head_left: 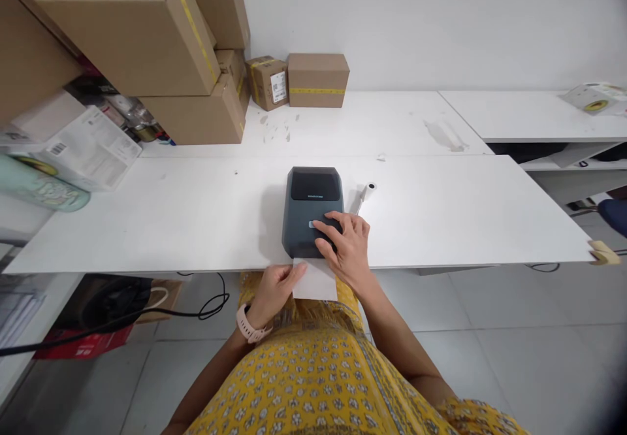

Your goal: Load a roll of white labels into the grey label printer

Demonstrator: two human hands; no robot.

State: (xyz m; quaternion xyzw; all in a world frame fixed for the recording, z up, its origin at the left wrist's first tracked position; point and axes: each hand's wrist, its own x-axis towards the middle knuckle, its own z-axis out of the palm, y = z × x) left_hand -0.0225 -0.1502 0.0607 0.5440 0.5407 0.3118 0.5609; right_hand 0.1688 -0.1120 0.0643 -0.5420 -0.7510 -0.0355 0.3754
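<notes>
I have the right hand (pixel 345 245) spread loosely on the front of the dark label printer (pixel 313 209), which sits at the table's (pixel 441 213) near edge. The left hand (pixel 274 291) pinches the left side of the white label (pixel 317 280) hanging from the printer's slot. A paper roll (pixel 366 194) lies just right of the printer and cardboard boxes (pixel 147 43) fill the far left corner, with nothing blocking either hand.

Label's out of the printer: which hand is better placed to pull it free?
Probably left: the left hand pinches the label at its corner, while the right hand lies on top of the printer.
</notes>
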